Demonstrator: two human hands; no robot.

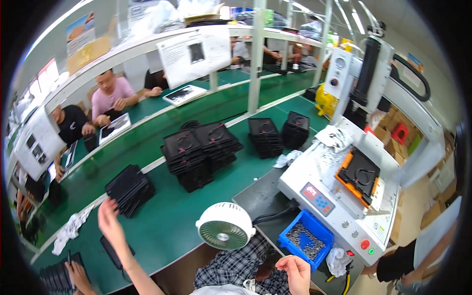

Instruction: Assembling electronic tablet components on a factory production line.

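My left hand (110, 222) reaches out at the left with its fingers stretched, slightly blurred. Its fingertips are beside the near left edge of a stack of thin black square panels (130, 191); whether they touch it I cannot tell. My right hand (296, 276) is low, just in front of a blue bin (284, 239) of small metal parts (306, 241). Its fingers are curled in a pinch, and anything between them is too small to make out. On the white press machine at the right, a black panel with a looped wire (363, 172) lies in an orange fixture (342, 169).
Stacks of black wired panels (199, 150) stand mid-bench, with smaller stacks (265, 137) farther right. A white fan (223, 227) sits at the near edge. A co-worker's hand (77, 275) rests by black parts lower left. Another person stands at the right edge.
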